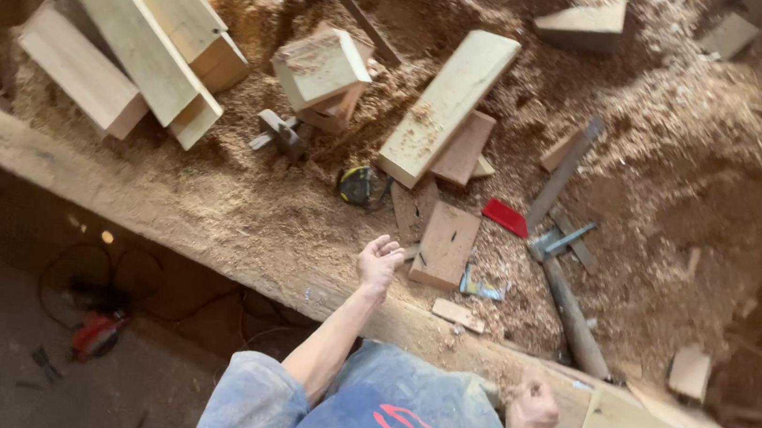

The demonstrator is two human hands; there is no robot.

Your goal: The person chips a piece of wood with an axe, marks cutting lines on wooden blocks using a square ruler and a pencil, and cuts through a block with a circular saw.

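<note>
**Open hand over a small board on a sawdust-covered bench**

The left hand [379,263] is stretched forward with its fingers loosely spread, grasping nothing; it hovers just left of a small flat board [445,244] that lies on the sawdust near the front beam [119,191] of the bench. The right hand [531,411] sits low at the near edge, curled into a loose fist against the beam; whether it grips anything I cannot tell.

Around the small board the bench is crowded: a tape measure [360,184] lies just beyond the left hand; a long pale plank [449,106] slants away behind it, overlapping a shorter brown piece; a red flat object [504,217] lies to the right, next to a metal tool [555,241] and a dark round handle [573,317]; a thin offcut [458,315] rests at the near edge. Farther left, a square block [321,68] stands tilted, and long pale timbers [132,23] lie stacked diagonally. Below the bench on the left, a red power tool [95,333] lies on the floor with its cable.
</note>
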